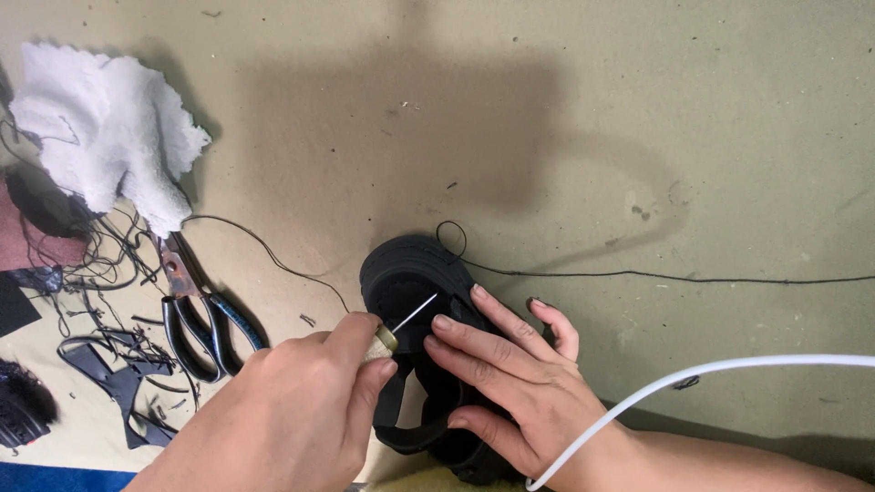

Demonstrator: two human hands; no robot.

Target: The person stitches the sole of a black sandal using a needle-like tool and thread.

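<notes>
A black sandal [401, 273] lies on the tan work surface. My right hand [510, 383] presses down on it, fingers spread over its strap and sole. My left hand [292, 419] grips a stitching awl [387, 337] by its pale handle, and the thin metal needle points up-right at the sandal's inner sole. A black thread [638, 275] loops at the sandal's far edge and runs off to the right.
Pliers with dark handles [196, 319] lie left of the sandal, among black strap scraps and tangled thread [118, 364]. A white cloth [109, 128] sits at the upper left. A white cable [711, 369] arcs across my right forearm.
</notes>
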